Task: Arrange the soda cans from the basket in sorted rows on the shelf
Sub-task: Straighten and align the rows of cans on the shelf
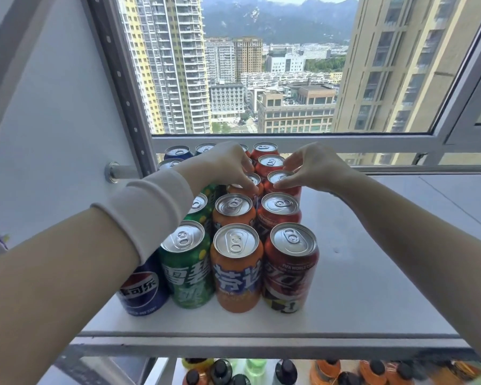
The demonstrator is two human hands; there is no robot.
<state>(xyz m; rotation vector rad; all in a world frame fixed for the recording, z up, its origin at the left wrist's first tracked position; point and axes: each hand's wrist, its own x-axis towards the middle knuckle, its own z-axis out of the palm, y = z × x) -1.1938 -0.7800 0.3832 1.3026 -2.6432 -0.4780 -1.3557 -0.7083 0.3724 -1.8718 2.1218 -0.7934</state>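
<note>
Now left hand (228, 165) grips orange can (253, 179), right hand (314, 168) red can (280, 177).

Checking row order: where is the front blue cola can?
Head view, lower left: the blue cola can stands leftmost in the front row, beside the green soda can, partly under the left forearm.

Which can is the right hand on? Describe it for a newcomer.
On the white shelf below the window, take the rightmost column, the red cans. It is the third red can from the front, gripped at its top by the right hand; the left hand grips the orange can beside it.
</note>
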